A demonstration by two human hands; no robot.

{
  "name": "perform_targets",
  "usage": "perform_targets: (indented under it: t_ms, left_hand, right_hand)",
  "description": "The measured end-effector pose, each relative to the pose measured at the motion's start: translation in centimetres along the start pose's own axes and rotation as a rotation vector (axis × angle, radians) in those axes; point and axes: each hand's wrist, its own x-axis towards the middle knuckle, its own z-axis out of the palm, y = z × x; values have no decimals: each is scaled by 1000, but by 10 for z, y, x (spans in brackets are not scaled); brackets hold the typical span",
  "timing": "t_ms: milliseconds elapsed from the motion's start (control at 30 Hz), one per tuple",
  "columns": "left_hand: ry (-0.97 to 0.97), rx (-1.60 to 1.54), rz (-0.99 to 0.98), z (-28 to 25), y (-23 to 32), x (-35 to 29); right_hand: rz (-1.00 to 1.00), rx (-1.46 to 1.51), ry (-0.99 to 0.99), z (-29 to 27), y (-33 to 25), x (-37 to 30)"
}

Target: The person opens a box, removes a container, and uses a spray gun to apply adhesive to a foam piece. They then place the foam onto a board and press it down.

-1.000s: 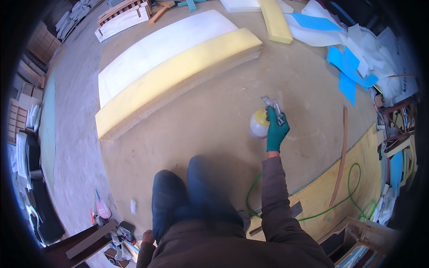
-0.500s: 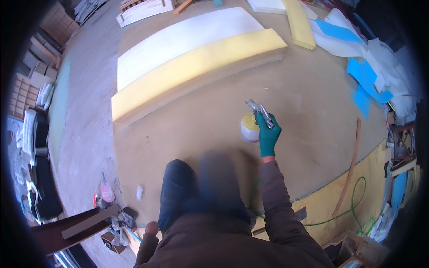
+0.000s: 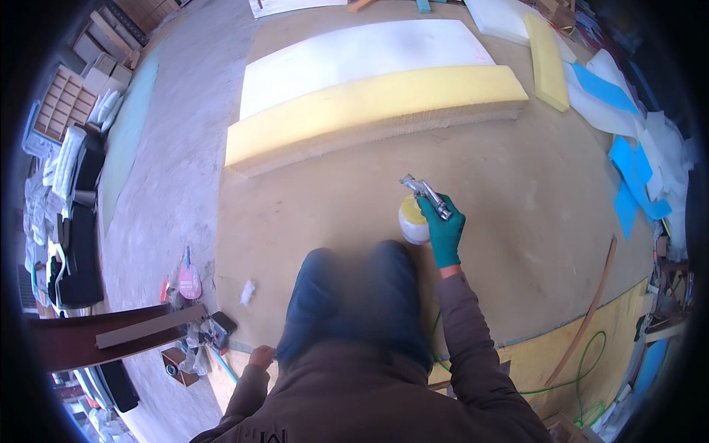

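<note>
In a green glove, my right hand (image 3: 446, 235) grips a silver spray gun (image 3: 428, 195) with a whitish cup and yellow lid (image 3: 413, 221) below it. The gun's nozzle points away and slightly left over the brown board. My left hand (image 3: 262, 356) is bare and hangs low beside my left thigh, its fingers too small to make out. Ahead lies a long yellow foam strip (image 3: 377, 92) with a brownish near side. Behind it, touching or nearly so, is a white foam sheet (image 3: 362, 63).
The brown board (image 3: 332, 192) covers the floor before me. At right lie blue foam pieces (image 3: 628, 166), another yellow strip (image 3: 546, 66) and a thin wooden strip (image 3: 588, 317). A green hose (image 3: 583, 380) curls at lower right. A dark red panel (image 3: 111, 336) juts in at left.
My view has shifted, so the foam and board sit farther right in the picture. My legs have changed position. The spray gun stays in my right hand, held in much the same place before me.
</note>
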Motion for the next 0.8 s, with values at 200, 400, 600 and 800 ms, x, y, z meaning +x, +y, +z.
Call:
perform_targets:
  t_ms: [200, 400, 600, 800]
  left_hand:
    - [-6, -107, 2, 3, 2, -5]
    - [-21, -148, 25, 9, -33, 21]
    - [-84, 168, 228, 10, -46, 35]
    - [-70, 254, 219, 6, -2, 17]
  right_hand:
    - [-88, -102, -92, 35, -8, -8]
    - [-103, -45, -148, 57, -17, -19]
    - [-97, -136, -8, 45, -8, -13]
    - [-49, -79, 108, 10, 3, 7]
